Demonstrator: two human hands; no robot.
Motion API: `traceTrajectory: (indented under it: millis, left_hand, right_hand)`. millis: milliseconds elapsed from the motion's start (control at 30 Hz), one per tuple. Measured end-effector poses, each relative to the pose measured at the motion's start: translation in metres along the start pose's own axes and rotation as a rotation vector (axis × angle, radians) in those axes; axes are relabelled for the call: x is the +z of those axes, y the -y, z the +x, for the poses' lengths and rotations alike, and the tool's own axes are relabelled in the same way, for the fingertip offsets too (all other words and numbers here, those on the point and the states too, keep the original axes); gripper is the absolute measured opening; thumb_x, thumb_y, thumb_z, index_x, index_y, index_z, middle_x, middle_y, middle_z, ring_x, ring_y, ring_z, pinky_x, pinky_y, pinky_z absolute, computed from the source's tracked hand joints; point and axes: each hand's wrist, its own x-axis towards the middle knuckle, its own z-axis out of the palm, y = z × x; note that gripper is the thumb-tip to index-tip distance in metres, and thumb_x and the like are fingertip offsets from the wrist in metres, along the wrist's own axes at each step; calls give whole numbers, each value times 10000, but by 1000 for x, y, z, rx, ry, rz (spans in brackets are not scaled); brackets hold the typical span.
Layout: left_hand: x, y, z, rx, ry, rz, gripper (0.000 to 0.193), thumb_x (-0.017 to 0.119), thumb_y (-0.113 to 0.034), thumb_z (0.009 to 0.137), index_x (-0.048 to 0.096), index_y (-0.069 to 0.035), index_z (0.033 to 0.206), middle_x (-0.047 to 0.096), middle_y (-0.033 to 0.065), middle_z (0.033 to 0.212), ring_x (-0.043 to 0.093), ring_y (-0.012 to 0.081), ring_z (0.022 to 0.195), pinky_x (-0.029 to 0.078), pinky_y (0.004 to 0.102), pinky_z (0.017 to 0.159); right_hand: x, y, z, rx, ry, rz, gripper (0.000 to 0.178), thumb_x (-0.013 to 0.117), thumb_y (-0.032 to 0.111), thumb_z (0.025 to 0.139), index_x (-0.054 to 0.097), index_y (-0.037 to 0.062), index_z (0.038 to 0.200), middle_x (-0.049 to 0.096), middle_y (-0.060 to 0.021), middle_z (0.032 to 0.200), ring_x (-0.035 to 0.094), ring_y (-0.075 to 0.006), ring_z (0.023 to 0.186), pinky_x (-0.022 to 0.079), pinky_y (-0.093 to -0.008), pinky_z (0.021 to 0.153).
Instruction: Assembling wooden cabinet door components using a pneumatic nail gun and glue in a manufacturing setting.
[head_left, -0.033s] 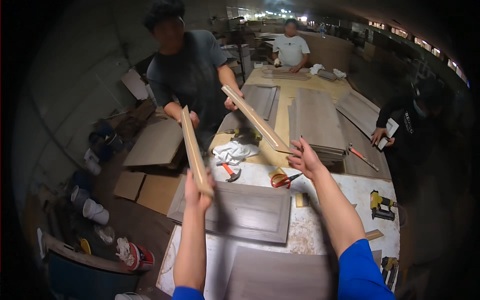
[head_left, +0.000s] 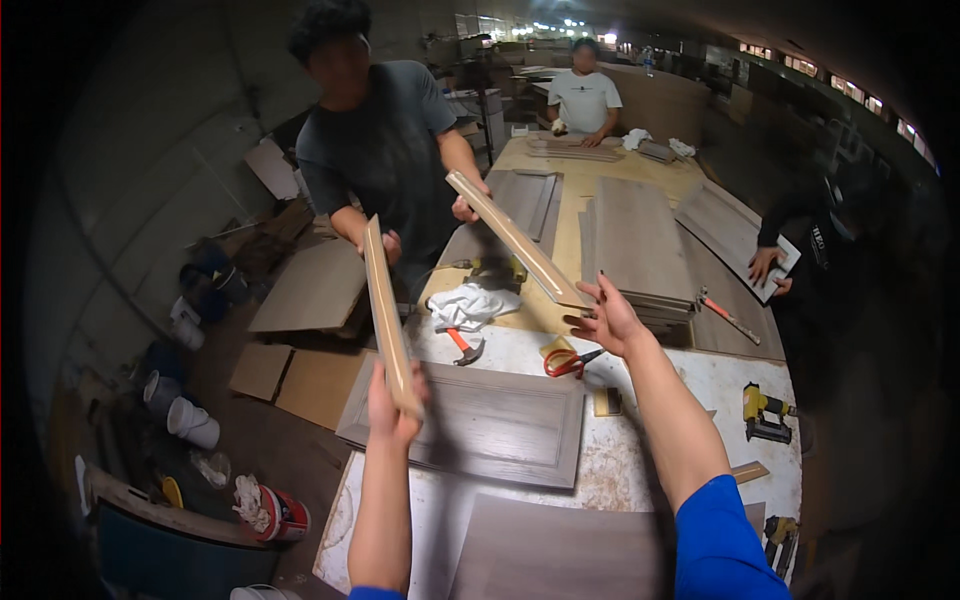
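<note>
As left fingers (head_left: 418,381) grip strip edges (head_left: 385,305), right fingers (head_left: 588,325) spread, gap between

White cloth (head_left: 468,306), claw hammer (head_left: 459,341), perhaps a dark bucket (head_left: 232,286)

The location was a woodworking workshop. Indicators were as follows: a long worktable (head_left: 605,462) with a stained white near section; stacked wood-grain panels (head_left: 635,235); a framed door-type panel (head_left: 500,425); long wood strips (head_left: 392,320) in hand; a claw hammer (head_left: 464,345); and a yellow-and-black nail gun (head_left: 767,410). Co-workers (head_left: 583,100) were positioned around the table. The background was dim but appeared to be a larger hall with overhead lights (head_left: 568,23).
</note>
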Motion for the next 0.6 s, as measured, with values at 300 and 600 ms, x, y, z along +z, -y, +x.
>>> traceTrajectory:
  millis: [300,600]
  left_hand:
    - [-116,65,-307,-49,-423,192,733,264,-723,1010,565,-54,999,571,58,801,511,221,509,412,367,440]
    - [-161,134,-471,-88,-799,-44,811,216,-707,1026,609,3,1025,582,102,799,551,242,615,459,375,561]
  right_hand:
    - [46,12,22,123,659,342,559,283,469,1104,416,93,1496,651,-190,1258,695,-229,723,613,-342,561]
    - [56,-96,-117,62,304,119,546,279,536,1090,569,87,1203,644,-88,951,550,-183,511,459,-307,484]
